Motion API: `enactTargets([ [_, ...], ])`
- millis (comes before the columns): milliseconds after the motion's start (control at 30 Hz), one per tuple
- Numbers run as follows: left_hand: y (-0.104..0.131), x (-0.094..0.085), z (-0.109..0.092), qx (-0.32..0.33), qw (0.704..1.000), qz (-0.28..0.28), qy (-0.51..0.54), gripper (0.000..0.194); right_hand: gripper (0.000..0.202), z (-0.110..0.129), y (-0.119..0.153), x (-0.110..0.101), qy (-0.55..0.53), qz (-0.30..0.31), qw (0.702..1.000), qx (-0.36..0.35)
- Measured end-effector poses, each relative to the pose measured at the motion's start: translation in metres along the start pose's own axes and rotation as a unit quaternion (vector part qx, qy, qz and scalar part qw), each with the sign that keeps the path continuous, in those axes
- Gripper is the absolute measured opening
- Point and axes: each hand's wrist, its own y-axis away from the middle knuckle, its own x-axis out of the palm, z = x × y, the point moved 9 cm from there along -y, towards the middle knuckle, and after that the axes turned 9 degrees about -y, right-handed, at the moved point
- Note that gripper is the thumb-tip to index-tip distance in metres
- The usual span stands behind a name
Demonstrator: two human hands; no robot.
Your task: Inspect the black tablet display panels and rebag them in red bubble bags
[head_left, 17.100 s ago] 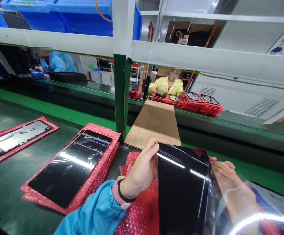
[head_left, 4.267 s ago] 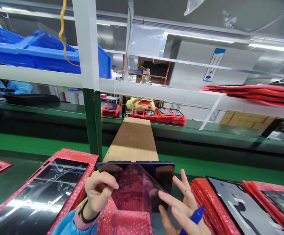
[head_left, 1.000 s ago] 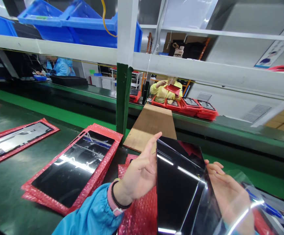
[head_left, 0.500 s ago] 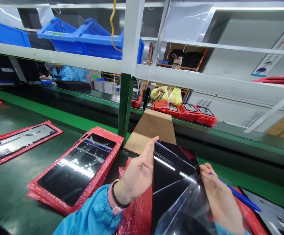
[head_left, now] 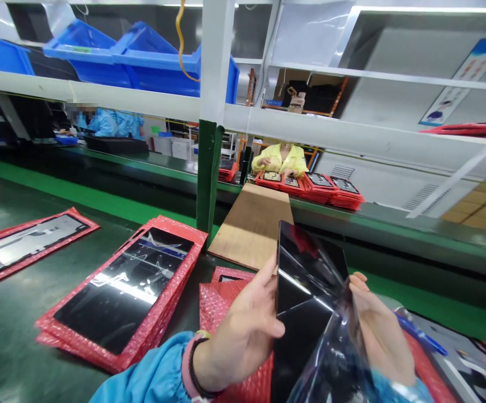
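A glossy black screen panel (head_left: 295, 319) is tilted up in front of me. My left hand (head_left: 243, 336) grips its left edge, thumb on the front face and fingers behind. Loose clear film (head_left: 330, 358) lies creased and bunched over its lower right part. My right hand (head_left: 383, 324) is closed at the panel's right edge, where the film gathers; its fingertips are partly hidden. A blue pen (head_left: 425, 336) sticks out behind that hand, seemingly tucked in it. Below my left hand lie red bubble-wrap bags (head_left: 217, 305).
To the left, a black screen (head_left: 125, 291) rests on stacked red bubble bags, beyond them a silver-backed panel (head_left: 33, 243). Another panel (head_left: 465, 358) lies at right. A wooden board (head_left: 253, 218) spans toward a co-worker in yellow (head_left: 280, 159). A green post (head_left: 207, 179) stands ahead.
The panel has risen and shifted right, with the film more bunched. My left thumb, raised earlier, now lies on the panel's front. The co-worker's hands have lowered to the stacks.
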Motion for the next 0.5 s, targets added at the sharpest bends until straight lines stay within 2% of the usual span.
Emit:
enactTargets([
  [67, 0.004, 0.010, 0.003, 0.002, 0.999, 0.048, 0.022, 0.094, 0.036, -0.002, 0.003, 0.001, -0.036, 0.006, 0.999, 0.026],
  [167, 0.008, 0.017, 0.004, 0.006, 0.996, 0.089, 0.020, 0.098, 0.037, -0.005, 0.004, 0.002, -0.092, 0.012, 0.994, 0.048],
  [367, 0.009, 0.020, 0.000, 0.037, 0.993, 0.112, -0.021, 0.092, 0.037, -0.009, 0.006, 0.005, -0.140, -0.003, 0.987, 0.075],
  [500, 0.010, 0.021, 0.001, 0.033, 0.992, 0.120, -0.029, 0.088, 0.037, -0.009, 0.008, 0.007, -0.151, -0.027, 0.984, 0.087],
])
